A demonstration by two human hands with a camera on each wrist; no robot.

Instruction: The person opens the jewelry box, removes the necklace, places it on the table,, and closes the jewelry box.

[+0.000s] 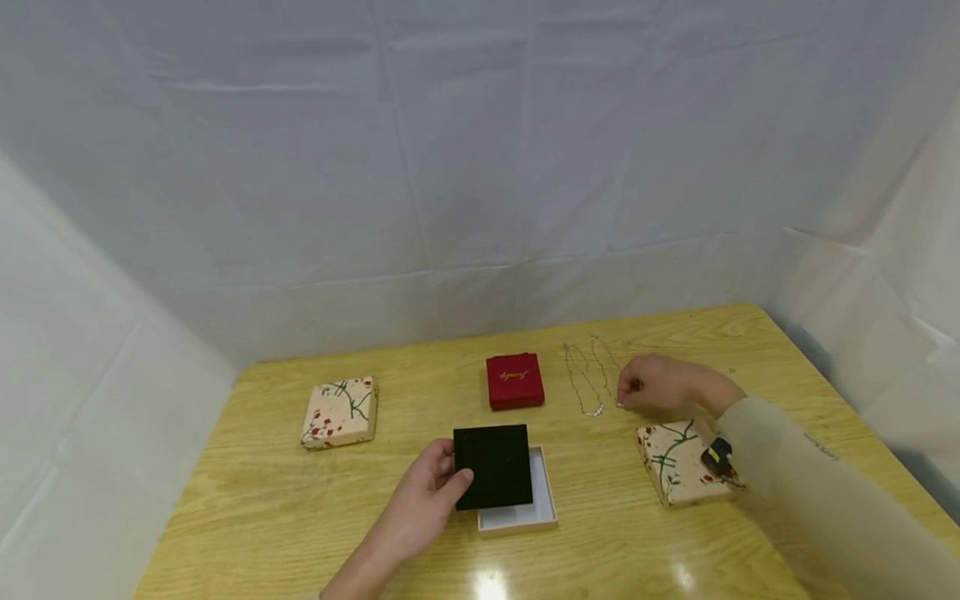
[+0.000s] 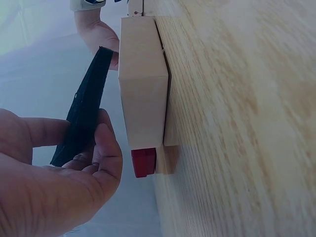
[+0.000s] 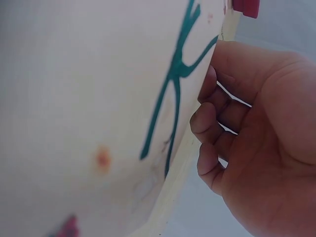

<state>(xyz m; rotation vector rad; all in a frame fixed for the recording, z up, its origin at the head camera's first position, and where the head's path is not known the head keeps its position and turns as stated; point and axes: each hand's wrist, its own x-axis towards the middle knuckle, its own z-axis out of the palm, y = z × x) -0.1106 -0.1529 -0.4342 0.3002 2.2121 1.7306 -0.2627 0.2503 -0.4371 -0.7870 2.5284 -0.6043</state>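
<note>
Head view: one necklace (image 1: 601, 365) appears pinched at its near end by the right hand (image 1: 663, 385), while a black pad (image 1: 493, 467) is gripped and held raised over an open box (image 1: 518, 528) by the left hand (image 1: 429, 497).
A picking-up step is judged to be in hand; a slow lift is called for, lest the second necklace (image 1: 596, 412) beside it be snagged. Room is narrowed by the patterned box (image 1: 675, 468) just nearer; bare wood is seen between both boxes.
</note>
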